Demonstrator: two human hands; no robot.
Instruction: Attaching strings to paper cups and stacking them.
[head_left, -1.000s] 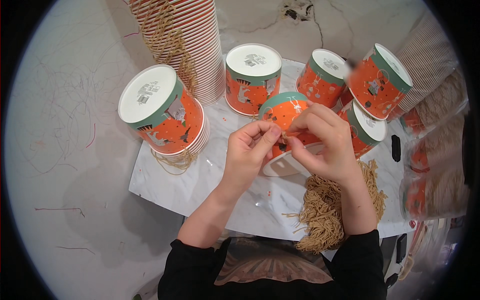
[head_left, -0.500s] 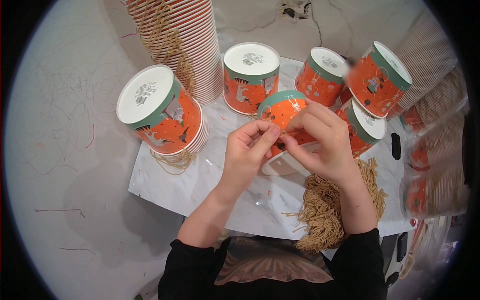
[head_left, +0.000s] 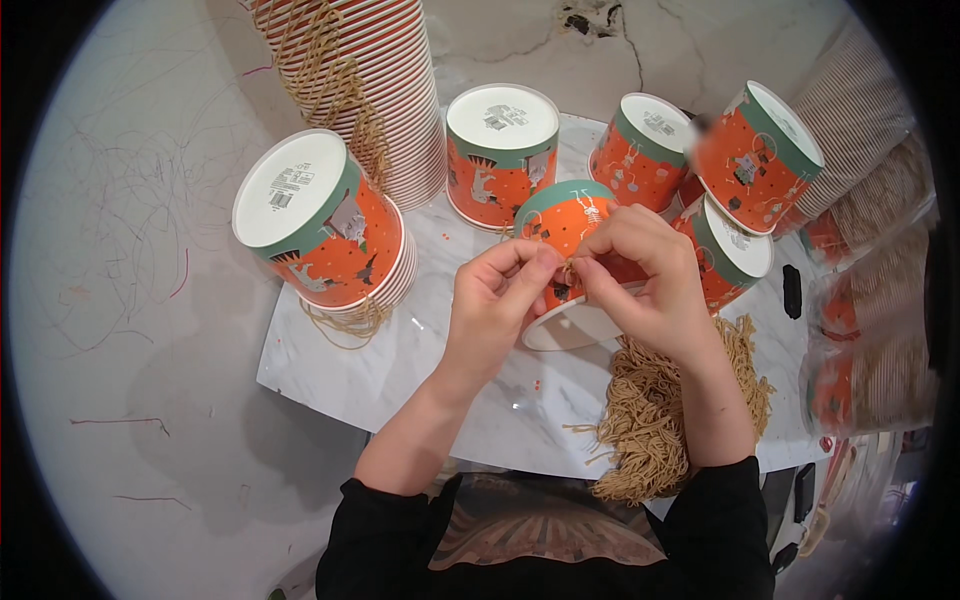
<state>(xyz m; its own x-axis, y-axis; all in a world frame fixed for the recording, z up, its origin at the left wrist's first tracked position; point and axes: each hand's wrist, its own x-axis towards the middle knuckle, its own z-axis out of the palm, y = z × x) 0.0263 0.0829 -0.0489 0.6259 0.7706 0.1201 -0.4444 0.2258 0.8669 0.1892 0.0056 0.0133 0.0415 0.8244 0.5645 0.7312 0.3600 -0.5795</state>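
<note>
An orange paper bucket with a green band lies tilted under my hands, its white-rimmed opening toward me. My left hand is closed in a pinch against the bucket's side. Opposite it, my right hand pinches too, thumb against forefinger. Between the fingertips a short bit of tan cord shows at the bucket wall; most of it is hidden by the fingers. A heap of tan cords lies under my right forearm.
A short nested stack of buckets stands left, beside a tall stack with cords hanging on it. Upside-down buckets stand behind and at right. Bagged bucket stacks lie beyond the marbled tabletop. A black object lies near its right edge.
My right fingertips have risen slightly and drawn together, and the tan cord shows more clearly between them. My left hand and the bucket have barely moved.
</note>
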